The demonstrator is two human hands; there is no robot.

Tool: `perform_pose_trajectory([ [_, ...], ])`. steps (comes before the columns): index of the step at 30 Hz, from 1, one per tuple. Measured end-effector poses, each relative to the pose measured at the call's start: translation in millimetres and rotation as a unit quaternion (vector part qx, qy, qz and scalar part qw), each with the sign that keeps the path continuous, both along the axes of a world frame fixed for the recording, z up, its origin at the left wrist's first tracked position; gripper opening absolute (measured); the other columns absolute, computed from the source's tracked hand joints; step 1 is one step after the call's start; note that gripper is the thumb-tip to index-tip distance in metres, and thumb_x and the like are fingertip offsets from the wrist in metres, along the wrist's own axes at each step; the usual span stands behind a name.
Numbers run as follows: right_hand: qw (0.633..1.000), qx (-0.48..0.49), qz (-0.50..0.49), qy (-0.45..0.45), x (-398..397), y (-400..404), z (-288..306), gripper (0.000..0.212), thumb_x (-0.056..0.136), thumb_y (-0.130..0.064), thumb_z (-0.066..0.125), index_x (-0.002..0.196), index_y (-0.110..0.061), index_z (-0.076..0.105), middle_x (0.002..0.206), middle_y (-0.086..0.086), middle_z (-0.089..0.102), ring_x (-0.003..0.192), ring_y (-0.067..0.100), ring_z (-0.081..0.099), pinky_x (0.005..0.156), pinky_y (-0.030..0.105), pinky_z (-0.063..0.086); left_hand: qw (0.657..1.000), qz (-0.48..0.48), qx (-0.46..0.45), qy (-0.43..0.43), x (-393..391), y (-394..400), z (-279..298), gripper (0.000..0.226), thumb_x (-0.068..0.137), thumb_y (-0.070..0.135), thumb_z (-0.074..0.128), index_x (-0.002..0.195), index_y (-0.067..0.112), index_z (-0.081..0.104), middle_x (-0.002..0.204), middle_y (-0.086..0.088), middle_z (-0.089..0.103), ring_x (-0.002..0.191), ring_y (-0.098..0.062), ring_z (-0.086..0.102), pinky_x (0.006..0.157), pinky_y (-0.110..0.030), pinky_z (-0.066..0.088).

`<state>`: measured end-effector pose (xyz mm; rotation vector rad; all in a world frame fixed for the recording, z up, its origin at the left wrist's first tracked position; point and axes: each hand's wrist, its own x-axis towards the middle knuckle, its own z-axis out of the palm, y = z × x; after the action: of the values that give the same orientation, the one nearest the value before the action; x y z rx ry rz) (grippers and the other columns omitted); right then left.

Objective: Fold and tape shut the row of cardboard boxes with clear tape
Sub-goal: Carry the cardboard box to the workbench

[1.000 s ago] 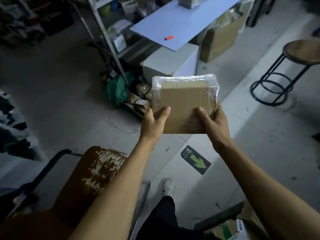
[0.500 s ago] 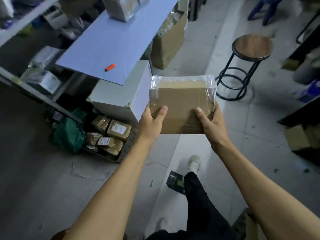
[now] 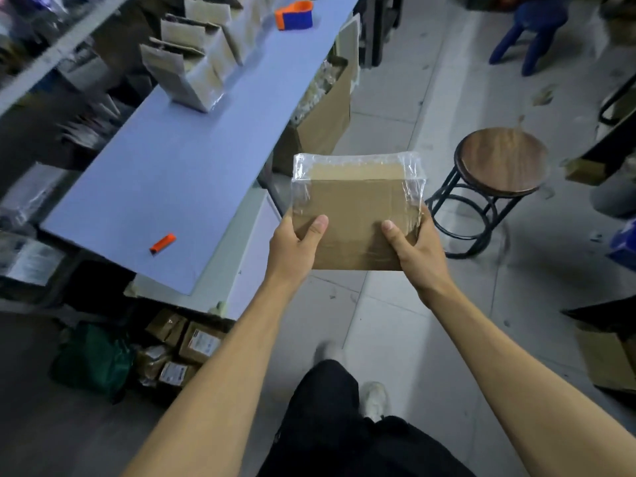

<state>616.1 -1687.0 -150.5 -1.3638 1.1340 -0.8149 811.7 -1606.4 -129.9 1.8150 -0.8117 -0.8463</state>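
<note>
I hold a flat cardboard box (image 3: 356,208) in front of me above the floor, its far edge and corners wrapped in crinkled clear tape. My left hand (image 3: 292,246) grips its near left corner, thumb on top. My right hand (image 3: 413,249) grips the near right corner the same way. On the blue-grey table (image 3: 179,173) at the left, a row of several open cardboard boxes (image 3: 192,60) stands toward the far end. An orange and blue tape dispenser (image 3: 294,16) lies beyond them.
A small orange cutter (image 3: 162,243) lies near the table's front corner. A round wooden stool (image 3: 500,163) stands right of the held box. Large cartons (image 3: 323,108) sit under the table's side, small parcels (image 3: 186,349) and a green bag (image 3: 93,356) on the floor below. A blue stool (image 3: 526,32) is far right.
The view has swung right along the table while I walk; the row of open boxes and the dispenser have come into sight. Both hands keep the same grip on the taped box.
</note>
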Motion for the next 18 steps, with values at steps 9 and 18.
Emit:
perform_pose_trajectory([
  [9,0.999,-0.006,-0.011,0.052,84.6,-228.3,-6.0,0.090,0.074,-0.074,0.066,0.148,-0.040,0.028,0.134,-0.018,0.057,0.125,0.007,0.054,0.108,0.044,0.044,1.000,-0.019,-0.014,0.009,85.5,-233.2,-19.2,0.078,0.080,0.069,0.058,0.144,0.025,0.049,0.132,0.010,0.064,0.124,-0.011,0.059,0.108,-0.044,0.049],
  [18,0.994,0.001,-0.024,0.103,155.3,-418.0,4.1,0.075,0.075,-0.069,0.064,0.138,-0.036,0.042,0.117,-0.024,0.064,0.108,-0.009,0.058,0.099,0.029,0.050,0.999,-0.021,-0.022,0.041,164.9,-433.8,-13.4,0.061,0.078,0.059,0.068,0.131,0.031,0.058,0.117,0.017,0.070,0.109,-0.003,0.067,0.098,-0.044,0.056],
])
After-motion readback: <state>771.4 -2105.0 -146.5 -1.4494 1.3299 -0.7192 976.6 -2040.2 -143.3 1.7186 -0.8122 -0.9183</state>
